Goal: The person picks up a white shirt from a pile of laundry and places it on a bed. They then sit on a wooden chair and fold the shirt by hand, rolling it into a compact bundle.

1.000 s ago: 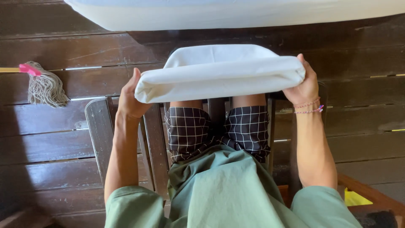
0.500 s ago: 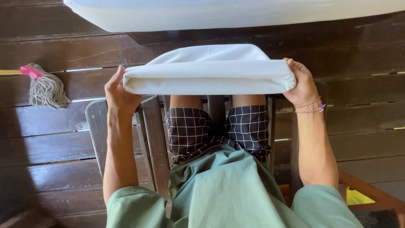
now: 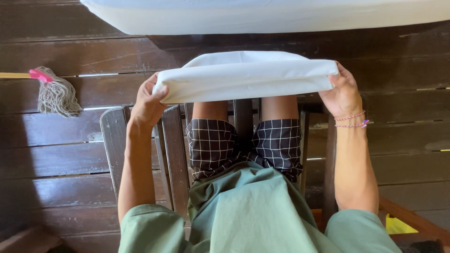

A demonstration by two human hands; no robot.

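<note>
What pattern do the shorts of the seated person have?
The shorts are dark with a thin white grid check, seen best in the head view.

Bright daylight — sharp focus | deep shadow lower left — no glare

The floor (image 3: 70,154) was dark brown wooden planking, its boards running side to side with narrow gaps that let thin lines of daylight through. A slatted wooden chair (image 3: 171,154) of the same dark wood stood just below the left hand (image 3: 147,105), its slats running away from the camera. Well out to the left of that hand lay a grey string mop (image 3: 56,96) with a pink collar. Beyond both hands stretched a broad white surface (image 3: 262,16), brightly lit.
</note>
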